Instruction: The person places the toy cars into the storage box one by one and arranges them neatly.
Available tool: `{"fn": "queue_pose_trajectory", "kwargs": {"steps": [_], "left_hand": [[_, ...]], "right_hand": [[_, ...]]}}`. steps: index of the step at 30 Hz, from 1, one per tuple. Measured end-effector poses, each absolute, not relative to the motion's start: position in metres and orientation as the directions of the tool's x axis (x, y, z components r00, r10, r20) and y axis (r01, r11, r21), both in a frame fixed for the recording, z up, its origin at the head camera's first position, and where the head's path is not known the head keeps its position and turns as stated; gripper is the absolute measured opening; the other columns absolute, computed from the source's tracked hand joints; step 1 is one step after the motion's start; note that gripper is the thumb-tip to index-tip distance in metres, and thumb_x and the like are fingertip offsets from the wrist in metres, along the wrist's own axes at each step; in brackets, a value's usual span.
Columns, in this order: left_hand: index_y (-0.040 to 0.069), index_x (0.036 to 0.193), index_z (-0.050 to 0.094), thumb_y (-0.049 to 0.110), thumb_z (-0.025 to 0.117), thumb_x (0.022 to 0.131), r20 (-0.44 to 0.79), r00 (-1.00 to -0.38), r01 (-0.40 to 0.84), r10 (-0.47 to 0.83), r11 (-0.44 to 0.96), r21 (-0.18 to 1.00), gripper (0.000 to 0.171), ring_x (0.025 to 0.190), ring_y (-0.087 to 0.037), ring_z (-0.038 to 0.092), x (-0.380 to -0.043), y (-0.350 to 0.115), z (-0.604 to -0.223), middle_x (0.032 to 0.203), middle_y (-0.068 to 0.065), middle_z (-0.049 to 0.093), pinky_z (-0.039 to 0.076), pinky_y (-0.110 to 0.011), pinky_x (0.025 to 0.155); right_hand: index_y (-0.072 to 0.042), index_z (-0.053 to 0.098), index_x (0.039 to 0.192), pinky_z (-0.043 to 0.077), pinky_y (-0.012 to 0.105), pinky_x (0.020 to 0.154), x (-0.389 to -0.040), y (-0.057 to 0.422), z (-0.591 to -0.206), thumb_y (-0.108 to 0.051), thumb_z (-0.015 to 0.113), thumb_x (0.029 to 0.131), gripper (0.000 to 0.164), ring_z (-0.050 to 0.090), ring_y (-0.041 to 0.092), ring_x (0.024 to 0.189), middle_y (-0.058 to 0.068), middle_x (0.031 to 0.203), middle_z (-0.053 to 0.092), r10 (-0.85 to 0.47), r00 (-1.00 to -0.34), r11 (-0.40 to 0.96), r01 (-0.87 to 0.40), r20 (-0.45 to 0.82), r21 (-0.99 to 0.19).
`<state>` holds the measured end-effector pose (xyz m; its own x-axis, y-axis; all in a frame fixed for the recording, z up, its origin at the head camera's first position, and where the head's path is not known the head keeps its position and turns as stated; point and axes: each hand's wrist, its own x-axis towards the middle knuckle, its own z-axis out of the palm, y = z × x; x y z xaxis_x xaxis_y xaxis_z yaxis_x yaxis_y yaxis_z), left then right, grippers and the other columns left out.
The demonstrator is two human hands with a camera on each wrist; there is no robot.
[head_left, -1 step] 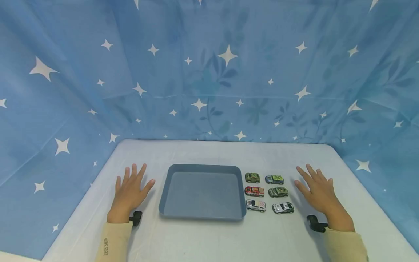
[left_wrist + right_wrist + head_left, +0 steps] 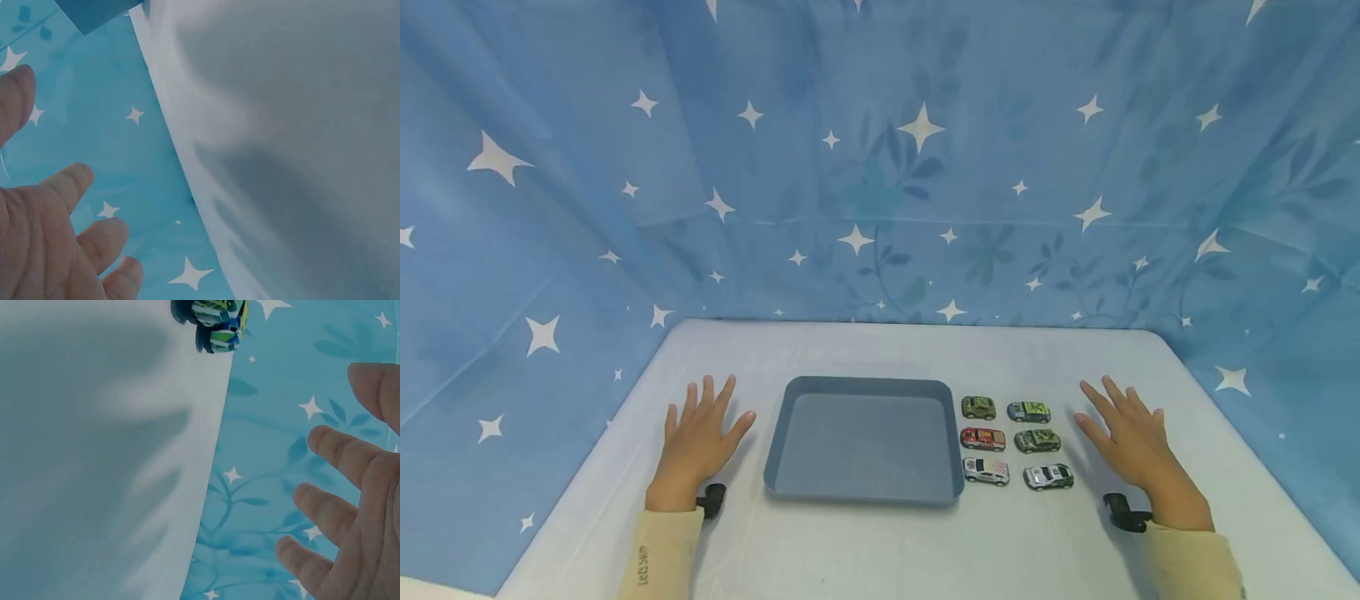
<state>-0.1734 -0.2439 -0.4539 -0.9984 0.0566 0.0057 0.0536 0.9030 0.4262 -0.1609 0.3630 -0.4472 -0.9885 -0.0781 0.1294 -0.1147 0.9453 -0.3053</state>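
Note:
A shallow grey-blue tray (image 2: 863, 502) lies on the white table, with nothing in it. To its right, toy cars stand in two columns. The nearer column has a green car (image 2: 978, 407), a red car (image 2: 982, 439) and a white car (image 2: 986, 471). Farther right are a blue-and-yellow car (image 2: 1028, 412), a camouflage-green car (image 2: 1037, 441) and a silver car (image 2: 1048, 477). Left of the tray, my left hand (image 2: 695, 442) is spread palm down above the table, holding nothing. My right hand (image 2: 1127, 442), also spread and bare, hovers right of the cars.
A blue curtain (image 2: 820, 183) with white stars and leaf prints hangs behind the table and along its sides. Each wrist wears a small black camera, one on the left (image 2: 712, 500) and one on the right (image 2: 1124, 512). Hand shadows fall on the white tabletop (image 2: 312, 112).

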Motion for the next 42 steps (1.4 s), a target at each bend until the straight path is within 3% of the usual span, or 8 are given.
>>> {"fn": "queue_pose_trajectory", "kwargs": {"steps": [7,12,19,25,34,42], "left_hand": [[0.001,0.171,0.025,0.049,0.051,0.114,0.009,-0.998,0.065,0.068,0.897,0.437,0.079,0.160,-0.060,0.002,-0.172,-0.244,-0.456,0.173,-0.038,0.008,-0.002,-0.078,0.124],[-0.001,0.171,0.024,0.047,0.049,0.115,-0.007,-0.996,0.075,0.089,0.884,0.462,0.078,0.160,-0.059,0.003,-0.172,-0.246,-0.457,0.173,-0.039,0.008,-0.001,-0.078,0.124],[-0.006,0.169,0.022,0.046,0.049,0.115,-0.014,-0.989,0.120,0.150,0.841,0.528,0.079,0.156,-0.063,0.014,-0.176,-0.252,-0.453,0.170,-0.041,0.016,0.013,-0.081,0.122],[-0.001,0.171,0.023,0.042,0.054,0.114,-0.031,-0.977,0.144,0.211,0.757,0.637,0.078,0.153,-0.061,0.029,-0.177,-0.252,-0.452,0.168,-0.038,0.027,0.029,-0.076,0.121],[0.000,0.169,0.031,0.033,0.062,0.112,-0.035,-0.954,0.169,0.298,0.629,0.758,0.072,0.150,-0.057,0.040,-0.182,-0.250,-0.454,0.165,-0.036,0.038,0.039,-0.070,0.118],[-0.001,0.170,0.024,0.019,0.065,0.111,-0.047,-0.914,0.149,0.404,0.441,0.885,0.075,0.151,-0.057,0.039,-0.195,-0.246,-0.457,0.169,-0.036,0.030,0.042,-0.065,0.119]], "right_hand": [[0.006,0.045,0.157,0.013,0.092,0.111,-0.159,0.363,-0.446,-0.033,0.057,0.114,0.059,0.025,0.073,0.146,0.043,0.162,0.032,-0.084,-0.988,0.935,-0.122,0.126,-0.334],[0.012,0.044,0.156,0.023,0.085,0.114,-0.157,0.362,-0.449,-0.026,0.060,0.113,0.060,0.031,0.070,0.144,0.045,0.158,0.037,-0.116,-0.990,0.904,-0.137,0.076,-0.404],[0.015,0.048,0.152,0.038,0.077,0.113,-0.161,0.359,-0.444,-0.020,0.066,0.109,0.058,0.042,0.065,0.141,0.044,0.153,0.047,-0.153,-0.988,0.879,-0.151,0.031,-0.453],[0.012,0.055,0.149,0.041,0.077,0.111,-0.162,0.356,-0.440,-0.022,0.066,0.109,0.053,0.046,0.064,0.139,0.041,0.152,0.050,-0.132,-0.991,0.872,-0.109,-0.016,-0.477],[0.010,0.061,0.144,0.051,0.073,0.101,-0.171,0.354,-0.434,-0.016,0.073,0.105,0.048,0.061,0.059,0.126,0.037,0.147,0.058,-0.208,-0.978,0.849,-0.179,-0.002,-0.498],[0.011,0.061,0.143,0.051,0.074,0.102,-0.184,0.353,-0.423,-0.013,0.072,0.104,0.047,0.062,0.058,0.125,0.037,0.142,0.062,-0.272,-0.962,0.807,-0.208,-0.035,-0.553]]}}
